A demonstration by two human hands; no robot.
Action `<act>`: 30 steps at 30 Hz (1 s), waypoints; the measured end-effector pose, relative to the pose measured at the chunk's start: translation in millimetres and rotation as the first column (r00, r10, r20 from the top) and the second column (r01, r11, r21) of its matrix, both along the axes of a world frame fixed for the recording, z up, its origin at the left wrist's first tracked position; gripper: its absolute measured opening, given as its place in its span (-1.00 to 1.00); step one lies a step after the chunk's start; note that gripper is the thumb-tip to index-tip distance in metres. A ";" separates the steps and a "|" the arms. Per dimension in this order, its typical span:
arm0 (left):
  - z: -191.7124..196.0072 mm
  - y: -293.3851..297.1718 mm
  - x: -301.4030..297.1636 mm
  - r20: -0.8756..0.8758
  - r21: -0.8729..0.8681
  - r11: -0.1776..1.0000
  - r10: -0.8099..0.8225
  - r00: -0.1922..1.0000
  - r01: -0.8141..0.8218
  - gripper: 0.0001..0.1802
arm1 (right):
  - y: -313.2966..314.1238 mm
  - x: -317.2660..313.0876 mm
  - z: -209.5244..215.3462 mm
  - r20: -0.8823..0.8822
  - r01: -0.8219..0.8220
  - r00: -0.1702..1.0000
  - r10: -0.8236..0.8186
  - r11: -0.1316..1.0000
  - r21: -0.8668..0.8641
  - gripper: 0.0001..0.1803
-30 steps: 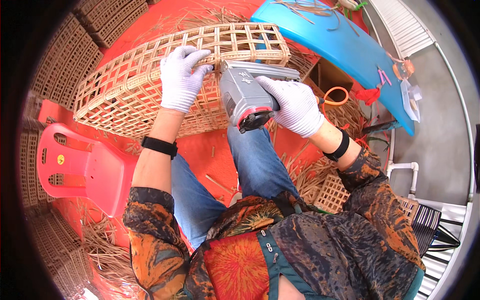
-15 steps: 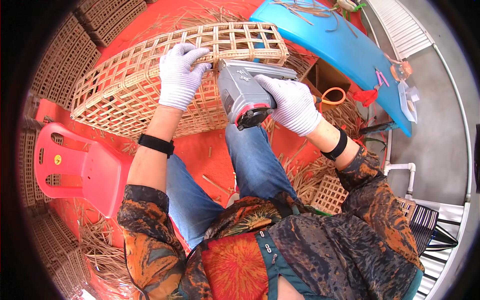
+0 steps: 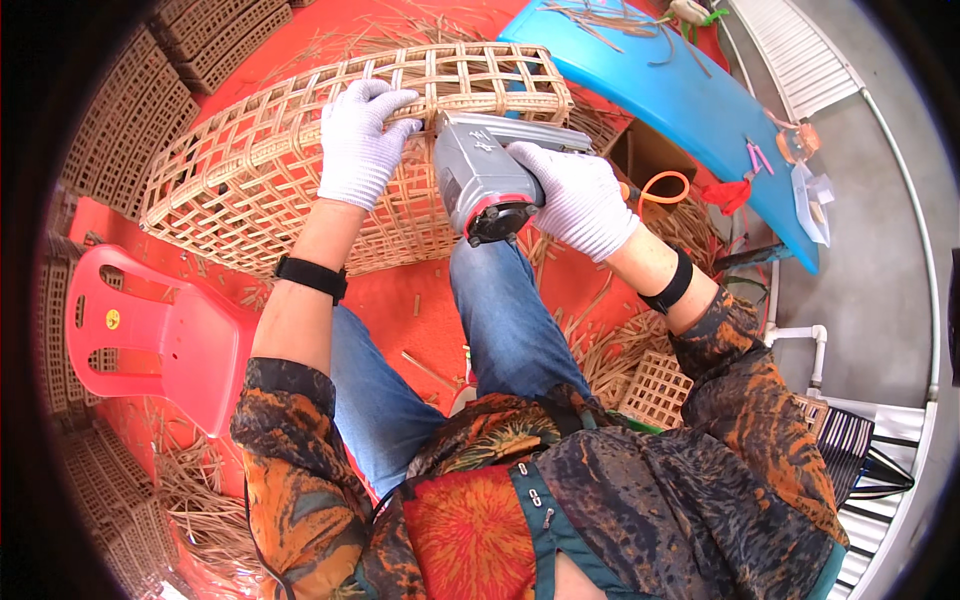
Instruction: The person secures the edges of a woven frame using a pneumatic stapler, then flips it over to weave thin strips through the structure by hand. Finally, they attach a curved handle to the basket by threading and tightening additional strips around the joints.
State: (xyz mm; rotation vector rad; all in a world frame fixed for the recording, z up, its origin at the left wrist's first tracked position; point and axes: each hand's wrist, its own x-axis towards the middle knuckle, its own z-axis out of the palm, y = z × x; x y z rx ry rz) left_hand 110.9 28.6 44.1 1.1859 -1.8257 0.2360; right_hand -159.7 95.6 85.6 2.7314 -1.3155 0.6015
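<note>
A large open-weave basket (image 3: 225, 190) of tan strips lies across the upper middle, before my knees. My left hand (image 3: 362, 150), in a white knit glove, grips its upper edge with thumb and fingers closed on the weave. In my gloved right hand (image 3: 582, 198) is a grey pneumatic nail gun (image 3: 482, 175) with a red-ringed black cap towards me. The gun's nose end rests at the basket's edge, just right of my left fingertips; the exact contact point is hidden. An orange air hose (image 3: 665, 188) loops beside the right hand.
A blue table (image 3: 690, 110) with loose strips, pink-handled scissors (image 3: 757, 157) and a white tray (image 3: 808, 205) stands at the upper right. A red plastic chair (image 3: 165, 335) is at the left. Stacked woven baskets (image 3: 130, 120) line the left side. Strip scraps (image 3: 205, 490) litter the red floor.
The nail gun has tilted slightly, its capped end shifting a little upward, and my right hand has moved slightly with it. My left hand keeps its grip on the basket.
</note>
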 end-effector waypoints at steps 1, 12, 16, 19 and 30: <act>-0.2 -0.4 -0.2 0.000 -0.003 1.000 -0.002 1.000 0.002 -0.58 | -0.4 0.3 -0.2 -0.008 0.008 1.000 -0.008 1.000 -0.002 -0.45; 3.9 16.0 -7.6 -0.045 -0.088 0.993 0.080 0.996 -0.084 -0.57 | 14.5 -26.0 36.3 0.284 0.063 0.955 -0.084 0.995 0.081 -0.46; 0.3 43.2 -32.9 0.027 -0.152 0.935 0.328 0.944 -0.321 -0.70 | 11.0 -51.6 47.3 0.326 0.138 0.936 -0.131 0.990 0.004 -0.46; -9.1 55.3 -55.7 -0.253 0.106 0.951 0.308 0.917 -0.291 -0.78 | -4.1 -62.8 48.8 0.301 0.254 0.931 -0.206 0.958 -0.129 -0.48; -26.2 48.1 -59.3 -0.785 0.477 0.819 0.234 0.574 0.319 -0.51 | -106.1 -15.0 32.3 0.153 0.273 0.955 -0.254 0.954 -0.125 -0.41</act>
